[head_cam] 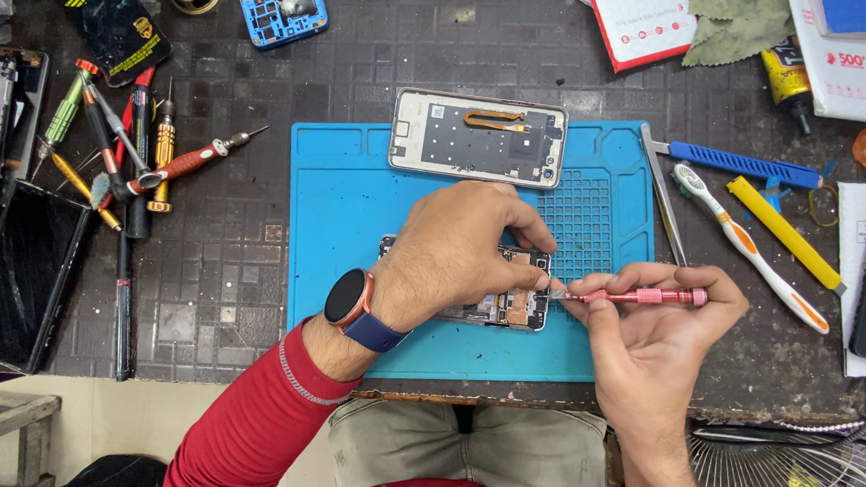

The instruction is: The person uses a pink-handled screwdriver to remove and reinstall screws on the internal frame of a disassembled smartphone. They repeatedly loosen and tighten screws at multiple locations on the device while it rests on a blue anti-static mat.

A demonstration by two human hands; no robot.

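An opened phone body (509,303) lies on the blue work mat (356,199) near the table's front edge. My left hand (458,250) rests over it, fingers pressing on its right end. In my right hand (648,332) I hold a pink screwdriver (640,296), its tip pointing left at the phone's right edge beside my left fingertips. The phone's detached back cover (478,136), with an orange flex strip, lies at the mat's top.
Several screwdrivers and tweezers (133,150) lie left of the mat, next to a dark screen panel (26,269). Right of the mat lie metal tweezers (664,198), a blue pry tool (743,164), a toothbrush (749,243) and a yellow tool (784,233).
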